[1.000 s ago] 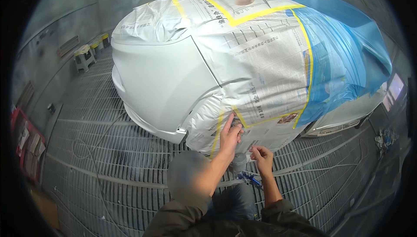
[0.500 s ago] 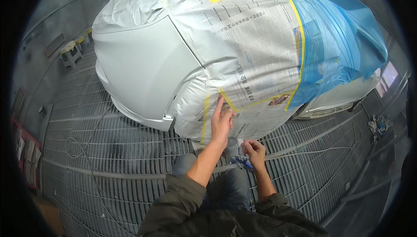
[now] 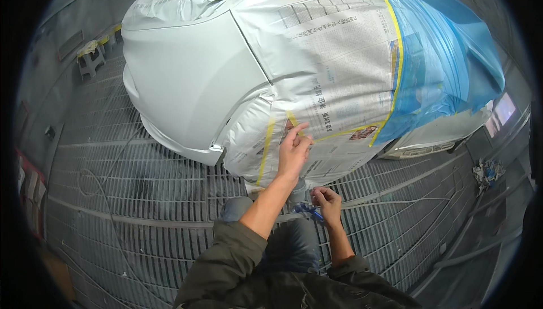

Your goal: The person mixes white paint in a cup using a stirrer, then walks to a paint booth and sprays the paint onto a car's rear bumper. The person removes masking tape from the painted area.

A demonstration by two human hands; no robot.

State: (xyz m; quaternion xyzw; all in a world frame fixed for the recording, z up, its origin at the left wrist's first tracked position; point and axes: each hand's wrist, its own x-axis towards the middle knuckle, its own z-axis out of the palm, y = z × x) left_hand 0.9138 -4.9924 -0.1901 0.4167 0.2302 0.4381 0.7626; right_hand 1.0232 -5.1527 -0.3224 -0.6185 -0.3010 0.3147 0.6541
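Note:
A car body panel [image 3: 186, 82], pale grey-white, is framed by newspaper masking [image 3: 350, 88] with yellow tape along its edges. My left hand [image 3: 294, 153] is at the lower newspaper beside a short yellow tape strip [image 3: 291, 117], its index finger stretched out and the others loosely bent. It seems to hold nothing. Lower and to the right, my right hand [image 3: 329, 202] is closed in a pinch; what lies between its fingertips, if anything, is too small to make out. Just left of it are a grey cup [image 3: 297, 191] and a blue object [image 3: 309, 211], partly hidden.
Blue plastic film [image 3: 441, 65] covers the car's right part. Under me is a metal floor grating [image 3: 164, 207] crossed by a thin hose [image 3: 107, 196]. A small grey stool [image 3: 90, 63] stands far left, and crumpled material [image 3: 488, 174] lies at right.
My left index finger has swung from pointing up along the yellow strip to pointing right, over the newspaper. My right hand stays pinched, slightly lower. The view has shifted a little.

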